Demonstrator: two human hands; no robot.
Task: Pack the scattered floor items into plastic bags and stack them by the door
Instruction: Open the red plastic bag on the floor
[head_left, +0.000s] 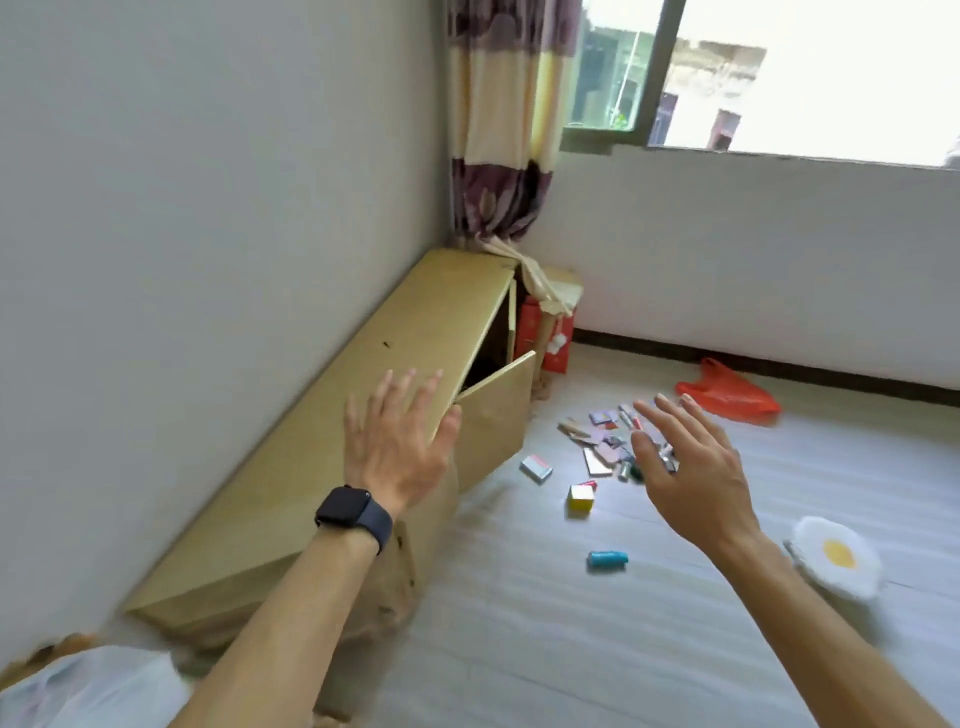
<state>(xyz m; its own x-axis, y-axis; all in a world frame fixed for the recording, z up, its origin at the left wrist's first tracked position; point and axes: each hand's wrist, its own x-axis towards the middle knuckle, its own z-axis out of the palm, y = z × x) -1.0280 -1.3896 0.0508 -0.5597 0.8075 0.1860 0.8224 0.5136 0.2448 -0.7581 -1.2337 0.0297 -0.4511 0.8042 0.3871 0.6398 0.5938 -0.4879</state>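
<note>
Both hands were held out over the floor (571, 649) with fingers spread, the left hand (395, 447) and the right hand (691, 467) grasping nothing. A scatter of small items (605, 447) lay beside the low cabinet (363, 415), and an orange plastic bag (727, 392) lay just beyond them.

Floor (571, 649) with scattered items (608, 449), red bag (730, 396)

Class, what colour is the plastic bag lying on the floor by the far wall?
Red-orange plastic bag; it shows best in the head view.
</note>
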